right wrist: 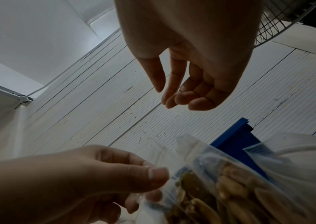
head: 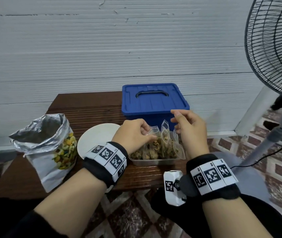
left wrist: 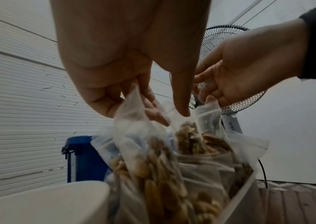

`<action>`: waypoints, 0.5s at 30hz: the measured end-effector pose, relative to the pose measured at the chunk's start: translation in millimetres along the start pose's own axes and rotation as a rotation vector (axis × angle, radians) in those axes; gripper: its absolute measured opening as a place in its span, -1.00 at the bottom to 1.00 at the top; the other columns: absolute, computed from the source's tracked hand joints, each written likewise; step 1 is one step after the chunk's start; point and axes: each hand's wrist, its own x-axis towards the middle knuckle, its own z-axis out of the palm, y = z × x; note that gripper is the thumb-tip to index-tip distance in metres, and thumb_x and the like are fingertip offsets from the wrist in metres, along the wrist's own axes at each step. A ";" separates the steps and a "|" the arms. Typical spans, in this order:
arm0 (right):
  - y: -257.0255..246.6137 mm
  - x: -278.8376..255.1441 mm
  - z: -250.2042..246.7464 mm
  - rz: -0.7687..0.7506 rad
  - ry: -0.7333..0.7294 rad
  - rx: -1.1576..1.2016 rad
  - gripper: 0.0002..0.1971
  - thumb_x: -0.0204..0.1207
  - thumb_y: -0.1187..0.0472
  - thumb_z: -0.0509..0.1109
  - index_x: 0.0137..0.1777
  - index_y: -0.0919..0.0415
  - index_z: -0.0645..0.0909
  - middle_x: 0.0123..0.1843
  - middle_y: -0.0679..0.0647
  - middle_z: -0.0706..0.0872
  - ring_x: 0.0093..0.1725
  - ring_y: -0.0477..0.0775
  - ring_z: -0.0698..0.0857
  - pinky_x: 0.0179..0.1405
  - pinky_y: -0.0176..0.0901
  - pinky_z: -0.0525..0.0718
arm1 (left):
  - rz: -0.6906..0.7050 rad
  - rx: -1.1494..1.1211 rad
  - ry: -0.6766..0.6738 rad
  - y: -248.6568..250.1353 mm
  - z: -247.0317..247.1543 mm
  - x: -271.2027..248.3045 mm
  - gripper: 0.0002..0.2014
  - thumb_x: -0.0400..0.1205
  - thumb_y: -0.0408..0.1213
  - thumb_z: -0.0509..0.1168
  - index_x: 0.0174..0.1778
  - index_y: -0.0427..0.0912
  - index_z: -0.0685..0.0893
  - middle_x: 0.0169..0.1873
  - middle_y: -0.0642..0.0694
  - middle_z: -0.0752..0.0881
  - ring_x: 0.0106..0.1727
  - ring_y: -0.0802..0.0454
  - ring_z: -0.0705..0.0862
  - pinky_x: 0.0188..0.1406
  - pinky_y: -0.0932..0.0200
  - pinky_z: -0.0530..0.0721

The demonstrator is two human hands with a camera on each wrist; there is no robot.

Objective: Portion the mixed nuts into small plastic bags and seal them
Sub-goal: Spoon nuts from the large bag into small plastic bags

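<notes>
My left hand [head: 133,133] has its thumb and fingers [left wrist: 153,109] pinched together on the clear top edge of a small plastic bag [left wrist: 153,163] filled with mixed nuts, the bag hanging just below my fingertips and leaning into the others. Those other filled bags [head: 164,143] stand upright, packed against each other, in a shallow clear tray [head: 155,161] directly beneath both my hands. My right hand [head: 190,127] hovers just to the right of my left, above the bags, its fingers [right wrist: 189,98] loosely curled and slightly apart from the thumb, gripping nothing; in the left wrist view its lowest fingertips look close to the top of one upright bag, but I cannot tell whether they touch it. Just beyond my right fingertips sits a blue lidded box [head: 154,100] with a dark handle on top, close behind the tray. To the left of my left hand lies a white plate [head: 94,138], partly hidden under my wrist, and farther left stands the big foil pouch [head: 49,143] with its mouth open and a picture of mixed nuts on its front. All of this rests on a dark wooden slatted table [head: 85,109]. Well off to the right of my right hand stands a fan [head: 274,48].
</notes>
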 end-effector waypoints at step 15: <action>-3.7 0.3 15.9 0.008 -0.025 -0.019 -0.87 0.61 0.16 0.34 -0.05 0.09 0.72 -0.24 -0.04 0.73 -0.22 -0.12 0.65 -0.03 -0.09 0.65 | 0.051 -0.003 0.005 -1.3 -11.5 -8.3 -0.53 0.30 0.09 0.60 0.06 0.04 0.69 -0.09 0.19 0.63 -0.14 0.34 0.54 -0.04 0.30 0.54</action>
